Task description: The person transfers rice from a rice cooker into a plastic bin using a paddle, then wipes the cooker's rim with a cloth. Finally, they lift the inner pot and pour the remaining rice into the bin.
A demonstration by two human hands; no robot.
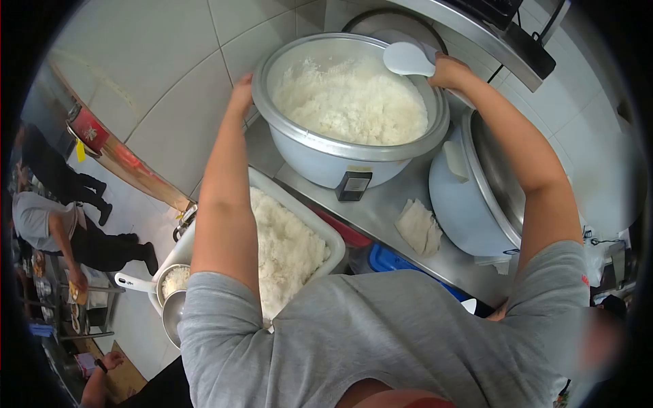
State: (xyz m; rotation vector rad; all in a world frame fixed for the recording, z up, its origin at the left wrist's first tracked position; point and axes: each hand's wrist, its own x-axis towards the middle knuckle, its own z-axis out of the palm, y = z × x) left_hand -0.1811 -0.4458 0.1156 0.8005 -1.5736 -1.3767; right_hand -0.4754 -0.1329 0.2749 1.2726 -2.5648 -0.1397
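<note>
Right hand [449,71] clamped on a white paddle [406,58]; left hand [241,95] against the rice pot [306,155].
Hands at opposite sides probably balance the pot, upper centre of the frame; whether the left grips, I cannot tell. A rice tub [335,246], left of centre, sits conveniently close.

You reach far out. Your left arm [223,190] is almost straight, and your left hand [241,96] is on the far left, partly hidden. Your right arm [520,136] bends at the elbow [547,189], and your right hand [449,72] curls up tight on the far right.
</note>
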